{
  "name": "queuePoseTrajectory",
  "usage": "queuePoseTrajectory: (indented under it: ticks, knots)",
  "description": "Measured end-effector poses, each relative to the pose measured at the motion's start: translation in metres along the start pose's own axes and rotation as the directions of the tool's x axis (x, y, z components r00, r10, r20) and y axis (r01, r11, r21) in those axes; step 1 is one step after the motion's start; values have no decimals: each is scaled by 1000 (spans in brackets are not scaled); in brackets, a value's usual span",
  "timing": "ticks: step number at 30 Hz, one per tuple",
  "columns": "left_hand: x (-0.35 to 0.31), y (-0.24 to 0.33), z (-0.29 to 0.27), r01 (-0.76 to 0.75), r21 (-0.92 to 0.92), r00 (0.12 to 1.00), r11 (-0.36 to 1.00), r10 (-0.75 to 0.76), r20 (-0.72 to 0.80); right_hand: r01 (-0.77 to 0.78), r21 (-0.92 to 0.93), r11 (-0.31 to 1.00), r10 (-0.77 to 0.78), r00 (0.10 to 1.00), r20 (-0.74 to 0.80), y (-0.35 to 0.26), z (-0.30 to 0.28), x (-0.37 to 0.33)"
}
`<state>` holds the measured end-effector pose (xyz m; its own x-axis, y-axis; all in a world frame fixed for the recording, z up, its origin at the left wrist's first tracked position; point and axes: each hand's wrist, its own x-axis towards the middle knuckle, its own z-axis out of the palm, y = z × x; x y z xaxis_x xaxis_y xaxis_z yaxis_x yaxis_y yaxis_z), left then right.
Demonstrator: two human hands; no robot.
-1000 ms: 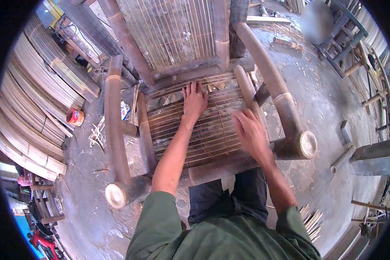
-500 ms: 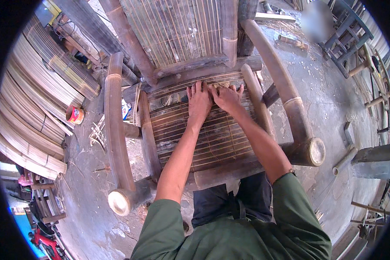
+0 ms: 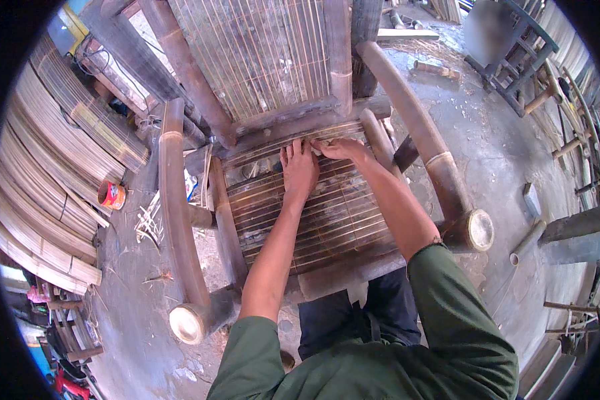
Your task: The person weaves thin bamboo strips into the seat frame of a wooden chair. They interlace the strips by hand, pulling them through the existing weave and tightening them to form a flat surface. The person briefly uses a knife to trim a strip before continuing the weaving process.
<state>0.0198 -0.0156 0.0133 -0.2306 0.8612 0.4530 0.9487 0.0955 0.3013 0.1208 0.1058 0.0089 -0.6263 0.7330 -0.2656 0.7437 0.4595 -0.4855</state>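
Observation:
A dark bamboo armchair (image 3: 313,283) stands in front of me, its seat made of thin bamboo slats (image 3: 340,213) tied with thin cross cords. My left hand (image 3: 301,170) lies on the slats at the rear of the seat, fingers stretched forward. Beside it on the right, my right hand (image 3: 340,149) is turned inward, thumb and fingers closed around a small pale thing (image 3: 315,150). That thing is mostly covered, so its kind is hidden. Just left of my left hand, a wider gap shows between the rear slats. The slatted backrest (image 3: 253,60) rises beyond both hands.
Curved bamboo armrests (image 3: 173,200) flank the seat. Stacked pale bamboo strips (image 3: 40,200) and an orange-red tin (image 3: 111,195) sit at left. A bamboo tube (image 3: 530,243) lies on the concrete floor at right. A dark wooden frame (image 3: 513,53) stands far right.
My right hand has shifted left and turned inward, toward the left hand. The pale material under it now shows between the two hands. My view has tilted slightly.

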Motion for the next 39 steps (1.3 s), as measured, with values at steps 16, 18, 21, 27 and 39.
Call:
queuePoseTrajectory:
  ticks: [16,18,21,27,39]
  knots:
    - [5,9,10,-12,-34,1000,999,12,2,112,-182,977,-190,842,-505,11,-12,-58]
    - [6,10,9,12,-51,1000,999,-10,23,105,-265,959,-204,902,-380,12,-2,-53]
    - [4,5,13,-46,-4,998,999,46,-53,-28,-159,987,8,992,-123,6,-2,-30]
    - [5,1,12,88,-78,996,993,-85,33,-54,-267,962,62,998,20,5,-12,-12]
    - [9,6,8,40,-53,999,998,-39,17,249,103,963,-98,680,-726,3,-14,-129]
